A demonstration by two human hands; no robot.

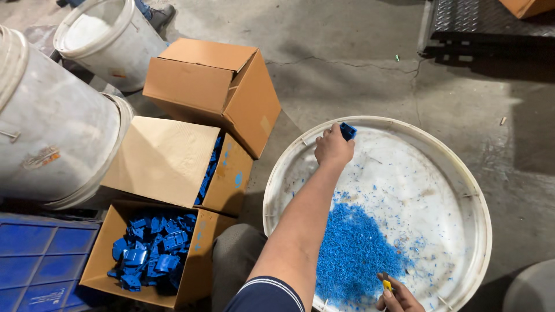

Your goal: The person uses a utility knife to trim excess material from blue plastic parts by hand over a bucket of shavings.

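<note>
The left hand (333, 147) pinches a small blue plastic piece (347, 131) that looks hard and light, while the right hand (398, 296) grips a little yellow tool (387, 285).

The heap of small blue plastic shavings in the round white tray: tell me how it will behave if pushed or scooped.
The heap of small blue plastic shavings would probably scatter rather than move as one, since stray bits already dot the round white tray. The thin, fine pieces look light. On the tray's smooth bottom they would likely slide easily.
</note>
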